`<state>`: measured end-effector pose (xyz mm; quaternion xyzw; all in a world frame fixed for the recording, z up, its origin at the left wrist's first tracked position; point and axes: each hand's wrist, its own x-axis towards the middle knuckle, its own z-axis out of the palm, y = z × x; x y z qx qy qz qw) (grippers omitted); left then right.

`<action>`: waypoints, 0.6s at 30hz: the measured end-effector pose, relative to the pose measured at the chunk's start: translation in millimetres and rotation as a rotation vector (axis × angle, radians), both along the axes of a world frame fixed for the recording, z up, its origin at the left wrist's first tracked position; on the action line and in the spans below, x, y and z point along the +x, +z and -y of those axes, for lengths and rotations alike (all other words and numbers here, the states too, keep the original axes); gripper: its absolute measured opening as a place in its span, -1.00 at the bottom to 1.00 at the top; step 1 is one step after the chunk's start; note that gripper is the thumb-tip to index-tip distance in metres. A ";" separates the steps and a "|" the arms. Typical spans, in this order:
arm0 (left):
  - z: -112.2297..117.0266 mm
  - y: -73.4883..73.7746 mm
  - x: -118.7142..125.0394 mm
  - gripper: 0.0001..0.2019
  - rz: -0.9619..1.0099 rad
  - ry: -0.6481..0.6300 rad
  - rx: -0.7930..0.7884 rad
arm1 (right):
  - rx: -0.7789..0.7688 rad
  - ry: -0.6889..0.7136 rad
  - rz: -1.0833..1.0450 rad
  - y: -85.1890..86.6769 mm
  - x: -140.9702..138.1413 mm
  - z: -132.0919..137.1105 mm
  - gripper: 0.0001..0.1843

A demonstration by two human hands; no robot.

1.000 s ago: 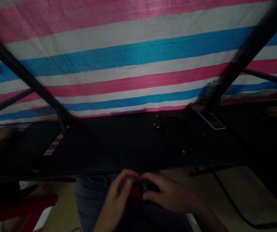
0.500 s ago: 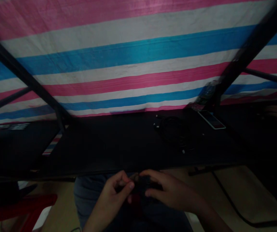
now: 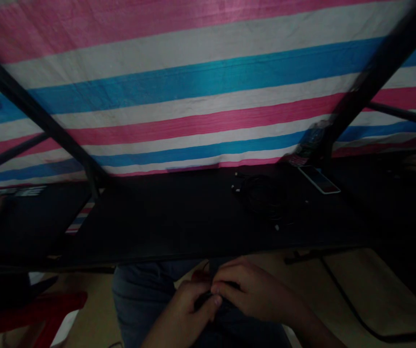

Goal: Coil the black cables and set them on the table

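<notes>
Above my lap, below the table's front edge, my left hand (image 3: 189, 307) and my right hand (image 3: 249, 290) meet with fingertips pinched together. Between them runs a dark, thin piece that looks like a black cable (image 3: 203, 298); shadow and my fingers cover most of it. Both hands are closed on it. A small reddish patch (image 3: 200, 275) shows just behind the fingers, too dim to name. On the table lies a loose coil of black cables (image 3: 265, 195) with small pale connector ends.
A white-edged phone (image 3: 319, 180) lies on the black table (image 3: 164, 217), near a crumpled clear plastic bag (image 3: 311, 140). Dark slanted frame bars stand at both sides before a striped sheet (image 3: 193, 116). Other people's hands show at far left and right. A red stool (image 3: 48, 309) stands lower left.
My hands have come closer together, the left moving right and slightly down. Their fingertips now meet around the dark piece. The cables and phone on the table stay put.
</notes>
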<state>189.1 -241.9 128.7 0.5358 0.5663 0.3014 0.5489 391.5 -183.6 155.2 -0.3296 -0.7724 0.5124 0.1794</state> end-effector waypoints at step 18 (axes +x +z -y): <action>-10.9 2.6 -17.5 -0.33 0.612 0.653 0.016 | -0.322 -0.316 -0.352 -30.0 -0.8 -2.0 -0.62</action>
